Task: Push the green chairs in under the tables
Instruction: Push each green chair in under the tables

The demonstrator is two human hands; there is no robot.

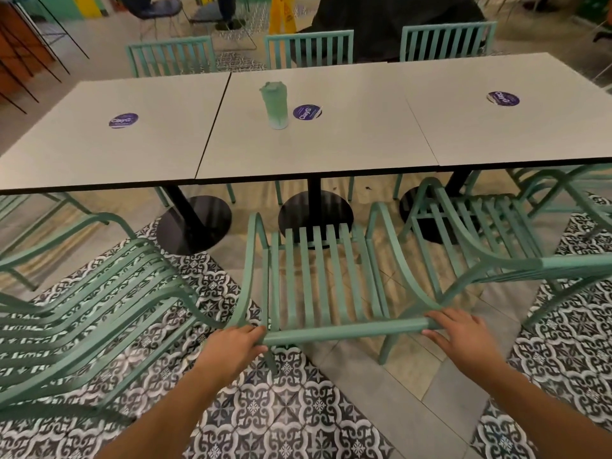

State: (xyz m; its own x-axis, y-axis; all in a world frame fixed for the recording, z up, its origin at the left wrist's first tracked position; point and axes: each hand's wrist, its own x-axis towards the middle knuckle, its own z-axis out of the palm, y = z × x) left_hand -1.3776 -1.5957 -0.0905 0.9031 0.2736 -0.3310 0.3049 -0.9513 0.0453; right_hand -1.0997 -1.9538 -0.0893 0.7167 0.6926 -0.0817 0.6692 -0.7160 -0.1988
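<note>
Head view: grey tables [331,150] over patterned floor tiles [281,409].

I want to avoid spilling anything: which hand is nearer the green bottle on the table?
Left. The left hand lies below the green bottle, slightly leftward; the right hand sits farther off, rightward.

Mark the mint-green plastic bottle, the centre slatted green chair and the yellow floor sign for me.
mint-green plastic bottle [275,106], head view, mid-body.
centre slatted green chair [344,331], head view, top back rail.
yellow floor sign [281,13], head view, front panel.
</note>
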